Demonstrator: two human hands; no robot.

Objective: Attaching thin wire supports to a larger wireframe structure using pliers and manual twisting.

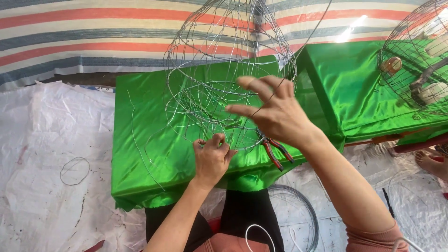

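A half-built wire cage frame (219, 60) of thin silver wire stands on a low table draped in shiny green cloth (140, 154). My left hand (212, 158) pinches the frame's lower rim at its near side, fingers closed on the wire. My right hand (275, 114) is raised in front of the frame, fingers spread, pulling a long thin wire (305, 39) that runs up and to the right. Red-handled pliers (275, 151) lie on the cloth just under my right wrist.
A second green-covered table (354, 93) at the right carries a finished round wire cage (415, 60) with small cups inside. Loose wire pieces (135, 140) lie on the cloth. A wire ring (74, 170) and a wire coil (298, 210) rest on the white plastic sheet. Someone's bare foot (431, 163) shows at the right.
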